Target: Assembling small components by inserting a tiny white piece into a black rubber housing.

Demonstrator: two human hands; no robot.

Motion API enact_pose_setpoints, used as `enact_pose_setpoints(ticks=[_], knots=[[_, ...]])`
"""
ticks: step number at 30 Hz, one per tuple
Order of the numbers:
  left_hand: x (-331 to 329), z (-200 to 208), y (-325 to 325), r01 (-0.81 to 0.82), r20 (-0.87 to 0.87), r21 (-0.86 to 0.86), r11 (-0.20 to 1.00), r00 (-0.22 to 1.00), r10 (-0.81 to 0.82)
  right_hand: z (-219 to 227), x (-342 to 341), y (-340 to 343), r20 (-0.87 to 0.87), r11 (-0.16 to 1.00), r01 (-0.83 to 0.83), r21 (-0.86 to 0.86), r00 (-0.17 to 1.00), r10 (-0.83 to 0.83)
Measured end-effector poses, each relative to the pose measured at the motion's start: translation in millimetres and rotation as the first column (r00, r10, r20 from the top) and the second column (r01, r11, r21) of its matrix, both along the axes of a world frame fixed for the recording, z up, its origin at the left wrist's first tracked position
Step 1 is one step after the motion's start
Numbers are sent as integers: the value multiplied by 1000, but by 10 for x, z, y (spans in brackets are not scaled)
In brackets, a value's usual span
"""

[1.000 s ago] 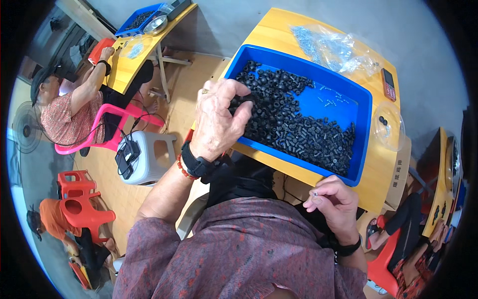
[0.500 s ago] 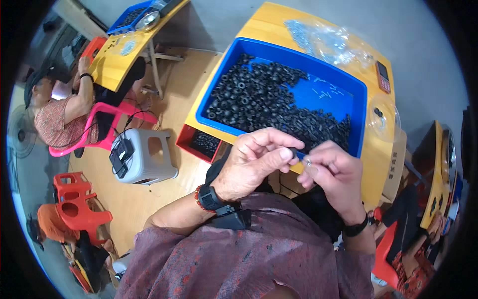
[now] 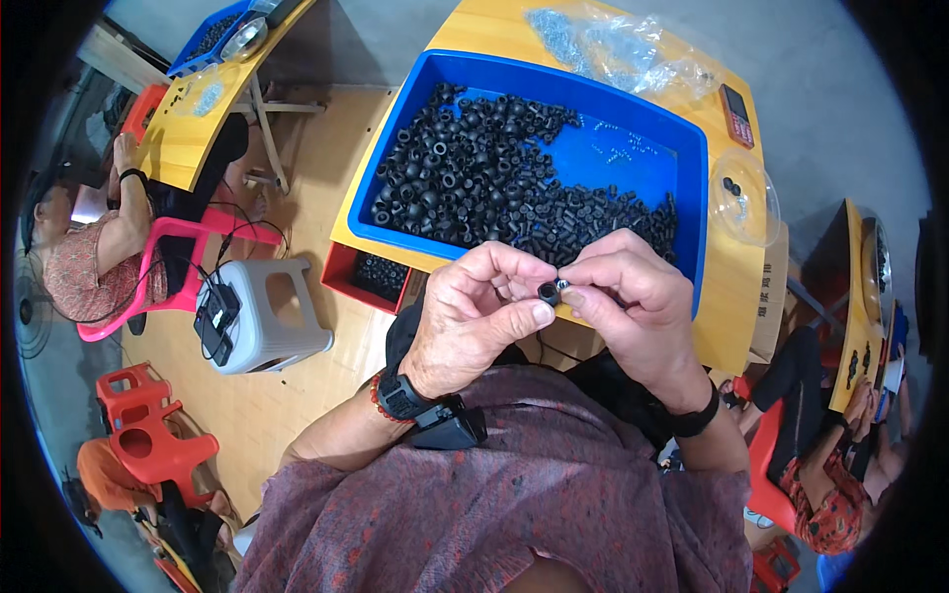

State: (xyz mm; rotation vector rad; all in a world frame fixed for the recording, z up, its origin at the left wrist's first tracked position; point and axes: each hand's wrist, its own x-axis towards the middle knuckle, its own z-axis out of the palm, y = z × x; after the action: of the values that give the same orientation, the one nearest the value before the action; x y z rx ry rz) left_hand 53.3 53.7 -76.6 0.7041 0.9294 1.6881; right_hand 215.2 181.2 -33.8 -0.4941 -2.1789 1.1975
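Note:
In front of my chest both hands meet just off the near edge of a blue tray [image 3: 682, 237]. My left hand [image 3: 474, 316] pinches a small black hollow plastic part [image 3: 548, 292] between thumb and forefinger, its round opening showing. Against that opening, the thumb and forefinger of my right hand [image 3: 633, 311] hold a tiny silvery piece [image 3: 562, 284], perhaps a spring. Black rounded hollow parts [image 3: 445, 158] fill the tray's left side, and small black cylindrical pieces [image 3: 593, 212] lie toward its near right. A few thin silvery bits [image 3: 623, 148] rest on the bare blue bottom.
The yellow table [image 3: 474, 30] also carries clear bags of silvery pieces [image 3: 623, 49], a mobile phone [image 3: 736, 114] and a clear round dish [image 3: 746, 198]. Below its left edge sits a red bin [image 3: 341, 272]. A grey stool [image 3: 272, 306] stands left; people work at other tables.
My right hand has moved up and closer to my left, bringing the silvery piece to the black part's opening. My left hand has turned the part. The whole view has shifted slightly.

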Motion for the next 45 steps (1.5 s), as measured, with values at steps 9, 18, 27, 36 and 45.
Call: enact_pose_setpoints(ticks=[9,18,27,36,45], knots=[[3,-10,12,-30,-32,46,998,999,32,-42,-47,-48,-23,1000,-3,-6,1000,3],[-10,5,0,-23,-48,29,999,999,24,-35,-42,-36,37,1000,-26,6,999,26],[11,14,0,-30,-33,3,1000,999,31,-79,-39,-48,-95,963,-76,-259,994,53],[-19,-22,-8,-20,-37,-123,992,999,15,-126,-42,-57,-36,950,-61,-307,998,53],[-12,-21,8,-6,53,-93,996,999,11,-117,-53,-59,-88,918,-86,-386,995,56]])
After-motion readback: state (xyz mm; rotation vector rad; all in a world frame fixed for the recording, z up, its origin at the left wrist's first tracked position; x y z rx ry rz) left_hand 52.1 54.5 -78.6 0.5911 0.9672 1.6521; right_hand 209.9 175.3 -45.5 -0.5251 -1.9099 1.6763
